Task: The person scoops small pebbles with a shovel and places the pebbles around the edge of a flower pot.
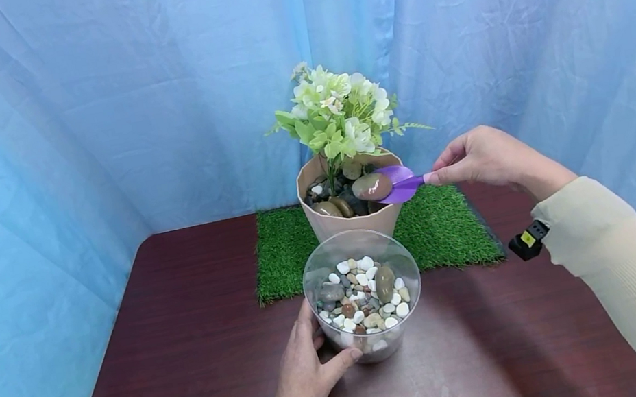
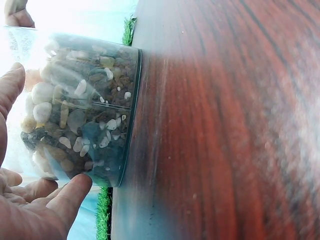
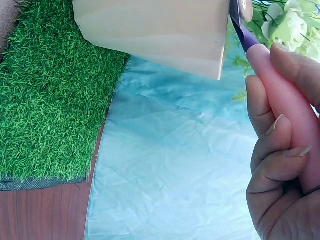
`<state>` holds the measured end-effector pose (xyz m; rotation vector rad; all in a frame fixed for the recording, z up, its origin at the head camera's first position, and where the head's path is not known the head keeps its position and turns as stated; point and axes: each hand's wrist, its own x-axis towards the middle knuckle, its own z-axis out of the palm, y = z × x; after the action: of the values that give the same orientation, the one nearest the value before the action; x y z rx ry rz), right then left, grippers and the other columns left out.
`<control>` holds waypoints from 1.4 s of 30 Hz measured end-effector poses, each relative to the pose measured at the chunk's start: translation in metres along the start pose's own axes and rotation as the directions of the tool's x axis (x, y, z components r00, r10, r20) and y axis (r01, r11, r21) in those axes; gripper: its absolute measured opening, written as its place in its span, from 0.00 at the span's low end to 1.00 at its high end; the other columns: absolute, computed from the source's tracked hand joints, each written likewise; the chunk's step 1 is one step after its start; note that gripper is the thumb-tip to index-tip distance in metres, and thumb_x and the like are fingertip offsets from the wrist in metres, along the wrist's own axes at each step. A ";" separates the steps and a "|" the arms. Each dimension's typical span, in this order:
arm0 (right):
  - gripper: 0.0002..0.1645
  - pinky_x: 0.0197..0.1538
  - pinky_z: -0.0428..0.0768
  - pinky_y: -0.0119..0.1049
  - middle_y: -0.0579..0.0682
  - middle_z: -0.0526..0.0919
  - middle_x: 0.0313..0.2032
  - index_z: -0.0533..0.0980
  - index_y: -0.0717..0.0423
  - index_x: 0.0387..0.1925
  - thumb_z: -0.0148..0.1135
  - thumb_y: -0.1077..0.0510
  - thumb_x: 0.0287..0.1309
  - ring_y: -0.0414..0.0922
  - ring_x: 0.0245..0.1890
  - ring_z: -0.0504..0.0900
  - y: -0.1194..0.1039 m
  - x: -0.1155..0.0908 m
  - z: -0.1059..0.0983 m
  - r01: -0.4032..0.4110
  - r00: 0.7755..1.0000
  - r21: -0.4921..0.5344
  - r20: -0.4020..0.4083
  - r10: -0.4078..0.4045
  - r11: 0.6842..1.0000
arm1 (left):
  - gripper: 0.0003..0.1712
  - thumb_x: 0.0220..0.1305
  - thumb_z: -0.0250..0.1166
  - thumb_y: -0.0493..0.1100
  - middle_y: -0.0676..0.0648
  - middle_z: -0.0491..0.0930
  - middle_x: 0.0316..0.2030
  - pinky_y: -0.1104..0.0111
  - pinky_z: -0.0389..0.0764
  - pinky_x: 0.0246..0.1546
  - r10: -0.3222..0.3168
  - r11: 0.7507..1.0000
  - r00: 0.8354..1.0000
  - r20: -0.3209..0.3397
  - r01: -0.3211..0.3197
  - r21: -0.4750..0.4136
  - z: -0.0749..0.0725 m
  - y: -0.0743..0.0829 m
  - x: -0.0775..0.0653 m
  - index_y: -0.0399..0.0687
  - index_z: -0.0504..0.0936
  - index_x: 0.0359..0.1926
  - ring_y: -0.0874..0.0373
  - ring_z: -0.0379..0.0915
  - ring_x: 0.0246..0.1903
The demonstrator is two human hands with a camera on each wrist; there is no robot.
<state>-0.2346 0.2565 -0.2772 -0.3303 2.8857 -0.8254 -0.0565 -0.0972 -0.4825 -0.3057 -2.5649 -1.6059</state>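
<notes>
My right hand (image 1: 483, 157) grips the pink handle (image 3: 285, 100) of a small garden trowel with a purple blade (image 1: 407, 189). On the blade lies a large smooth brown stone (image 1: 371, 186), held over the right side of a beige faceted flowerpot (image 1: 353, 223). White-and-green flowers (image 1: 341, 108) stand in the pot among dark and brown stones. My left hand (image 1: 303, 374) holds a clear plastic container (image 2: 117, 145) from its left side, thumb at the front. White, grey and brown pebbles (image 1: 366, 302) partly fill it, with two larger stones on top.
The flowerpot stands on a green artificial grass mat (image 1: 451, 233), directly behind the clear container. Both are on a dark red wood-grain table (image 1: 189, 330). Blue curtains (image 1: 183, 95) hang behind and beside the table. A small black camera (image 1: 528, 240) hangs at my right sleeve.
</notes>
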 end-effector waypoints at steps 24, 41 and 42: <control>0.24 0.46 0.78 0.41 0.42 0.91 0.38 0.90 0.40 0.39 0.72 0.29 0.56 0.46 0.46 0.82 -0.005 0.002 -0.003 0.053 0.998 -0.081 -0.010 -0.054 0.995 | 0.69 0.55 0.80 0.61 0.35 0.65 0.74 0.62 0.83 0.63 -0.002 1.000 1.000 0.003 0.002 0.001 -0.001 0.002 0.000 0.53 0.44 0.85 0.46 0.75 0.66; 0.22 0.43 0.77 0.40 0.41 0.91 0.36 0.91 0.39 0.38 0.73 0.29 0.56 0.45 0.43 0.82 -0.007 0.002 -0.004 0.059 0.998 -0.098 -0.024 -0.062 0.993 | 0.69 0.55 0.80 0.60 0.35 0.65 0.74 0.63 0.83 0.63 0.004 1.000 1.000 0.001 -0.004 -0.005 -0.001 0.002 0.000 0.54 0.45 0.85 0.46 0.75 0.67; 0.22 0.43 0.77 0.40 0.41 0.91 0.36 0.91 0.39 0.38 0.73 0.29 0.56 0.45 0.43 0.82 -0.007 0.002 -0.004 0.059 0.998 -0.099 -0.025 -0.062 0.993 | 0.69 0.55 0.80 0.60 0.35 0.65 0.74 0.63 0.83 0.63 0.004 1.000 1.000 0.001 -0.004 -0.005 -0.001 0.002 0.000 0.54 0.45 0.85 0.46 0.75 0.67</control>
<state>-0.2361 0.2523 -0.2706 -0.4216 2.9626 -0.7039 -0.0564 -0.0969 -0.4807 -0.3113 -2.5596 -1.6119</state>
